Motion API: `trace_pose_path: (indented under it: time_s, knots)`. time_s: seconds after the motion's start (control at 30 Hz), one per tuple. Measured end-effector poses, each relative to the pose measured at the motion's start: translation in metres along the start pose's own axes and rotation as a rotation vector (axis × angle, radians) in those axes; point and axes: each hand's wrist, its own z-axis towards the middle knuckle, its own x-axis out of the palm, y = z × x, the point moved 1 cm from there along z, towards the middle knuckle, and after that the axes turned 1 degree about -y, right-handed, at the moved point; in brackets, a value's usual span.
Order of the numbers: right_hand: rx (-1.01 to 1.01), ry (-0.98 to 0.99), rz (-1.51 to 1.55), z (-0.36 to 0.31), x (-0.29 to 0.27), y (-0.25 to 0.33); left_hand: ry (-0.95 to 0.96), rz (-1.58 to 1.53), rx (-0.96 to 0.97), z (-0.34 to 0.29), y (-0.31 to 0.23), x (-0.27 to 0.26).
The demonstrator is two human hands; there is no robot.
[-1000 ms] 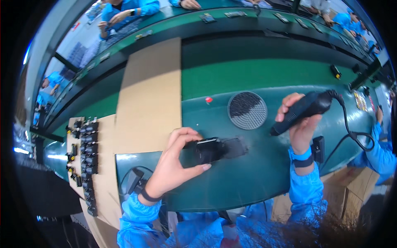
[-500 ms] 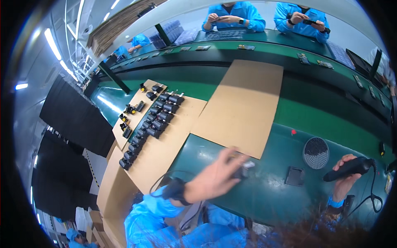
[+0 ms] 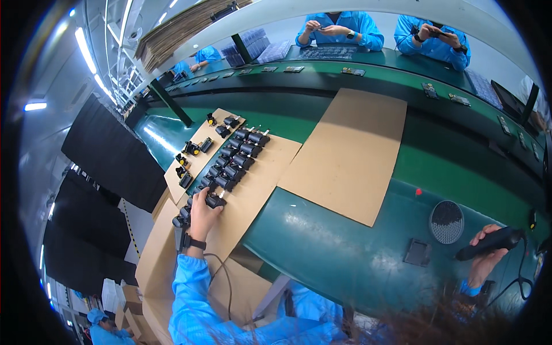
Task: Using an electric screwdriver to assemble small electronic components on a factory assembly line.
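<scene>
My left hand (image 3: 204,217) has its fingers closed around a small black housing (image 3: 215,200) with a pale metal tip, at the near part of the rows. Several similar black housings (image 3: 234,171) stand in slanting rows on a cardboard sheet (image 3: 270,165). Off to the right, my right hand (image 3: 484,261) grips a black corded electric screwdriver (image 3: 490,244), held over the green table (image 3: 328,244). Next to it are a round dish (image 3: 447,222) with many small dark pieces and a square black fixture (image 3: 417,252).
Another cardboard sheet (image 3: 355,155) lies mid-table. More black and yellow parts (image 3: 191,148) sit on cardboard at the left. Beyond runs a green conveyor (image 3: 316,75) carrying small circuit boards. Two people in blue work across it. A loose cable (image 3: 229,282) hangs by my left arm.
My left hand has moved left from the table's middle, where it was blurred around a small part, to the rows of black housings. The right hand still holds the screwdriver. The view has shifted slightly.
</scene>
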Motion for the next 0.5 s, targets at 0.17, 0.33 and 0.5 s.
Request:
trace_pose_path:
  time_s: [0.17, 0.33, 0.5]
  knots:
    - [-0.005, 0.010, 0.024, -0.001, 0.001, -0.003, -0.094, 0.092, 0.079, 0.011, 0.004, 0.013]
    - [0.042, -0.011, 0.061, -0.003, 0.016, 0.007, -0.137, 0.180, 0.100, 0.015, -0.001, 0.016]
    - [0.091, 0.004, 0.088, -0.004, 0.005, 0.009, -0.214, 0.176, 0.254, 0.012, -0.045, 0.032]
